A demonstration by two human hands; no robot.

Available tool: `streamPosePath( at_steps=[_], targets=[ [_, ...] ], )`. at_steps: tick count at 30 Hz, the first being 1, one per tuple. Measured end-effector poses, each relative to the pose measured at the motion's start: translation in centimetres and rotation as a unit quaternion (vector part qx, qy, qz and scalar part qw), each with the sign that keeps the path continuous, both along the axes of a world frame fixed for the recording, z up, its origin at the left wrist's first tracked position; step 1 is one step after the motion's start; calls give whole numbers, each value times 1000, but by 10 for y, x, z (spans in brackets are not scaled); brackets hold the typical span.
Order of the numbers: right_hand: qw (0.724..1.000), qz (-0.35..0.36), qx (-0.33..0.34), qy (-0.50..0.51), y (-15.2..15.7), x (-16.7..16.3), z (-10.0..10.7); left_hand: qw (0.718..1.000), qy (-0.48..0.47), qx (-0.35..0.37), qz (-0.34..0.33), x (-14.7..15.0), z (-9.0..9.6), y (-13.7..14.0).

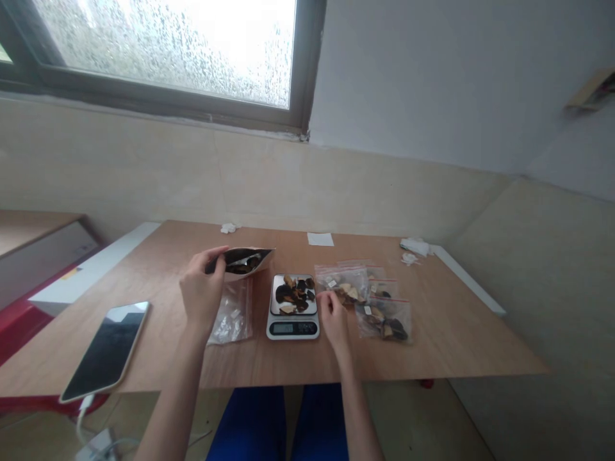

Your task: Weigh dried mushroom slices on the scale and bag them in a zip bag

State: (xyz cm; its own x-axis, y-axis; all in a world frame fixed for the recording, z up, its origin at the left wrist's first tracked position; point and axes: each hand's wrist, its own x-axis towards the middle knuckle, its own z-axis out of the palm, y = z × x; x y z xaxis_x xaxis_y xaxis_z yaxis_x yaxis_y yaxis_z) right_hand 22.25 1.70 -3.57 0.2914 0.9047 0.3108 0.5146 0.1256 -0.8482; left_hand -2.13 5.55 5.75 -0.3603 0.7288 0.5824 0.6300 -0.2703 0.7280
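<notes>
My left hand (207, 275) grips the rim of an open pouch (245, 275), its mouth turned up towards me and dark dried pieces showing inside. Right of the pouch stands a small white digital kitchen scale (270, 323) with dark and pale dried slices (294, 293) piled on its pan. My right hand (332, 310) is closed at the scale's right edge, fingertips together; whatever they may hold is hidden. Just beyond that hand lie several clear zip bags (384, 319) of dried slices. Under the pouch is a stack of clear plastic bags (233, 317).
A phone (108, 349) with a white cable lies at the left front of the wooden table (456, 333). Along the back are crumpled white scraps (229, 228), a white paper (320, 239) and a white packet (416, 246). A tiled wall and window rise behind.
</notes>
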Motion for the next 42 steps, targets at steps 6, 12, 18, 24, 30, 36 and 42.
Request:
streamPosePath(
  at_steps=[6,12,18,24,30,36,42],
  targets=[
    [993,41,-20,-109,24,4,-17,1000,8,-8,12,-2,-4,-2],
    [991,21,12,-135,18,7,-21,1000,1,-16,7,-6,-5,-6],
    [981,-37,2,-191,-14,35,-39,999,-3,24,33,-5,-9,-5],
    [986,56,-4,-159,-16,9,-22,994,-24,95,42,5,-9,-1],
    [979,70,-12,-191,-6,-15,-14,989,-37,142,28,-1,-17,11],
    [982,-43,8,-184,-23,22,-27,991,-33,131,-5,-8,-33,18],
    [988,-86,56,-115,-20,34,-33,993,-13,111,-25,-9,-54,20]
  ],
)
